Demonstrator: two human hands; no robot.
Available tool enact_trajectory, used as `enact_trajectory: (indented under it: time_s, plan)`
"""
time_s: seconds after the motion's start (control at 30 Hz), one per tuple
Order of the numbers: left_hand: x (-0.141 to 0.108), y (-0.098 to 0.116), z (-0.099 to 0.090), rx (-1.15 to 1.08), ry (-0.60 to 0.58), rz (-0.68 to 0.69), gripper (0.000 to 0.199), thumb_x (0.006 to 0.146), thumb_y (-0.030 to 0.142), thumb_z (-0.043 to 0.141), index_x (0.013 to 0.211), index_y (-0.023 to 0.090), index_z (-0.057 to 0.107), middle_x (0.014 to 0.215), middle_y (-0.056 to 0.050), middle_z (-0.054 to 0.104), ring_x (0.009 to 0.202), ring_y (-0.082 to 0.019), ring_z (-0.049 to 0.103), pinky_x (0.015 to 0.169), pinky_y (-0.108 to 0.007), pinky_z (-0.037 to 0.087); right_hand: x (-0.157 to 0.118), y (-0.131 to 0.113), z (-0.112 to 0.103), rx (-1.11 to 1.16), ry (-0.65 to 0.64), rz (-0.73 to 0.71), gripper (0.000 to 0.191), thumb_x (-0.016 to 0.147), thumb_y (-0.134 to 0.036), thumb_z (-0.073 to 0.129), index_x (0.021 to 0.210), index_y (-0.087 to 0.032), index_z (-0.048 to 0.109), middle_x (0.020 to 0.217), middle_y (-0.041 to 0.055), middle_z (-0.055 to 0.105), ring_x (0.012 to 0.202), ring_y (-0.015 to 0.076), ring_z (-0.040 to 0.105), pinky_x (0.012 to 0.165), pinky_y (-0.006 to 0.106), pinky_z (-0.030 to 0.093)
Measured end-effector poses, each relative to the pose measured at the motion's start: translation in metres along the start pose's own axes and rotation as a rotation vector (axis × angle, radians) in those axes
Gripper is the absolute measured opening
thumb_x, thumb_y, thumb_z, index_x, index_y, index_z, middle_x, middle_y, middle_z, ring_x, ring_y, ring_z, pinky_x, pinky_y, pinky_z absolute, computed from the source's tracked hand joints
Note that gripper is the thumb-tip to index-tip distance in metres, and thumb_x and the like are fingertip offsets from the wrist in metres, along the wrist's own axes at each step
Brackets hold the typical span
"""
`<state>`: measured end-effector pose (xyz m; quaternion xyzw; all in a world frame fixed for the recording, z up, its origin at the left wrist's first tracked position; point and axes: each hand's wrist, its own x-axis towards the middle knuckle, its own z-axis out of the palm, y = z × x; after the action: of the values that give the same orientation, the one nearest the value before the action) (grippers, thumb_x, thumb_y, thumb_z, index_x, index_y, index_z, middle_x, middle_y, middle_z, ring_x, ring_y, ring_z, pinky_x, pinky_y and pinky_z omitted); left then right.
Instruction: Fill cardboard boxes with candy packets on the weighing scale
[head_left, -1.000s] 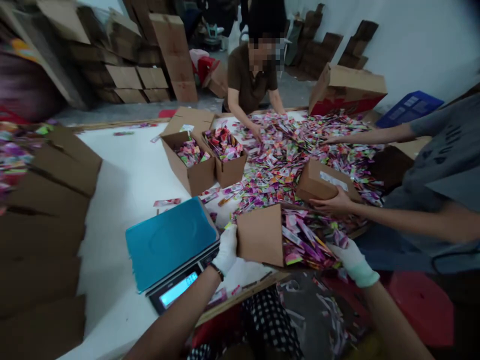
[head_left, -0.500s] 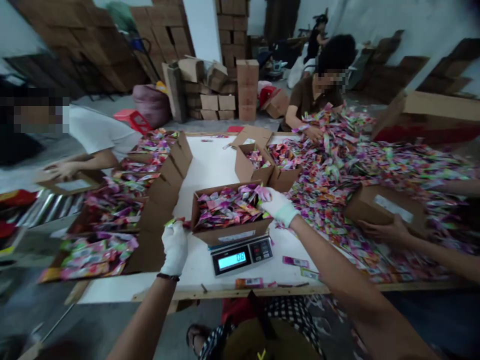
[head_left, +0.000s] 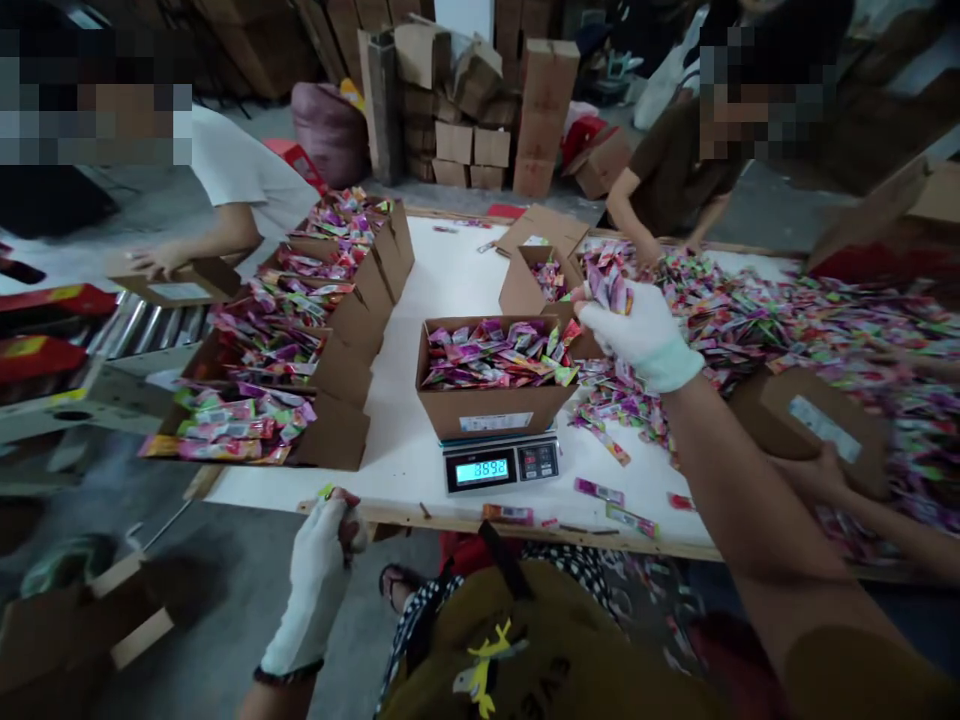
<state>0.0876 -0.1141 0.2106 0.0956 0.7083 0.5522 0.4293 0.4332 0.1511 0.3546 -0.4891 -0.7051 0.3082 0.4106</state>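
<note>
A white worktop carries a scale under a full box, a sachet heap and filled boxes. Cartons stack behind. The right hand grips sachets above the box; the left hand pinches one at the edge.

White knit cloth gloves on the left hand and right hand, glossy foil-like sachets in a matt brown cardboard box, grey plastic scale with glowing display, smooth matt white tabletop edged in bare wood.
</note>
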Motion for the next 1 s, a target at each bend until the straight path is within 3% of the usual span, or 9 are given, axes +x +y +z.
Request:
enact_trajectory:
  time_s: [0.13,0.4,0.53,0.67,0.73,0.8,0.9,1.0]
  plan:
    - [-0.006,0.021,0.013,-0.041,-0.073,0.072,0.035,0.080,0.053,0.073,0.082,0.022,0.056,0.053,0.010,0.030,0.042,-0.007,0.028,0.040,-0.018,0.021,0.009,-0.017,0.022,-0.044,-0.077,-0.098,0.031,0.082,-0.047,0.074,0.084,-0.018,0.066,0.069,-0.0018,0.058,0.065,0.0134,0.048,0.062,0.029,0.040]
    - [-0.026,0.094,0.076,-0.063,-0.196,0.348,0.029,0.079,0.044,0.075,0.076,0.020,0.060,0.053,0.008,0.031,0.045,-0.007,0.029,0.042,-0.019,0.023,0.016,-0.042,0.039,-0.142,-0.230,-0.227,0.031,0.087,-0.048,0.069,0.083,-0.017,0.062,0.074,-0.0016,0.057,0.072,0.0141,0.047,0.069,0.029,0.037]
    - [-0.031,0.102,0.092,-0.029,-0.236,0.379,0.026,0.081,0.042,0.072,0.075,0.020,0.059,0.054,0.008,0.032,0.046,-0.008,0.030,0.043,-0.020,0.027,0.020,-0.038,0.048,-0.374,-0.255,-0.200,0.024,0.086,-0.040,0.070,0.081,-0.018,0.063,0.075,0.0001,0.060,0.070,0.0152,0.049,0.070,0.030,0.037]
    - [-0.027,0.107,0.108,0.037,-0.245,0.479,0.027,0.088,0.047,0.067,0.088,0.020,0.066,0.058,0.006,0.038,0.050,-0.011,0.038,0.047,-0.022,0.032,0.027,-0.026,0.068,-0.591,-0.500,-0.104,0.035,0.083,-0.049,0.080,0.094,-0.018,0.070,0.090,0.0056,0.071,0.078,0.0195,0.058,0.071,0.029,0.039]
    - [-0.022,0.115,0.121,0.167,-0.259,0.636,0.029,0.092,0.048,0.065,0.099,0.021,0.069,0.070,0.002,0.056,0.064,-0.015,0.054,0.060,-0.025,0.047,0.031,-0.023,0.077,-0.555,-0.566,-0.165,0.042,0.088,-0.054,0.078,0.108,-0.017,0.071,0.103,0.0080,0.074,0.087,0.0214,0.063,0.074,0.028,0.042]
    - [-0.017,0.124,0.134,0.346,-0.286,0.802,0.036,0.093,0.047,0.068,0.117,0.021,0.071,0.101,-0.006,0.072,0.096,-0.023,0.068,0.090,-0.035,0.056,0.036,-0.022,0.083,-0.501,-0.588,-0.262,0.039,0.099,-0.052,0.066,0.113,-0.016,0.070,0.109,0.0096,0.075,0.093,0.0221,0.065,0.079,0.029,0.044]
    - [-0.013,0.135,0.147,0.490,-0.332,0.973,0.059,0.092,0.042,0.071,0.145,0.020,0.060,0.149,-0.015,0.063,0.143,-0.034,0.056,0.124,-0.050,0.040,0.045,-0.022,0.087,-0.478,-0.609,-0.350,0.030,0.109,-0.037,0.049,0.110,-0.016,0.071,0.111,0.0111,0.076,0.098,0.0228,0.067,0.086,0.031,0.046]
    - [-0.012,0.135,0.143,0.473,-0.267,1.045,0.058,0.093,0.040,0.069,0.147,0.019,0.060,0.158,-0.015,0.057,0.153,-0.034,0.046,0.130,-0.051,0.031,0.052,-0.016,0.085,-0.501,-0.569,-0.362,0.019,0.102,-0.020,0.051,0.098,-0.017,0.069,0.102,0.0095,0.076,0.093,0.0226,0.066,0.085,0.031,0.046]
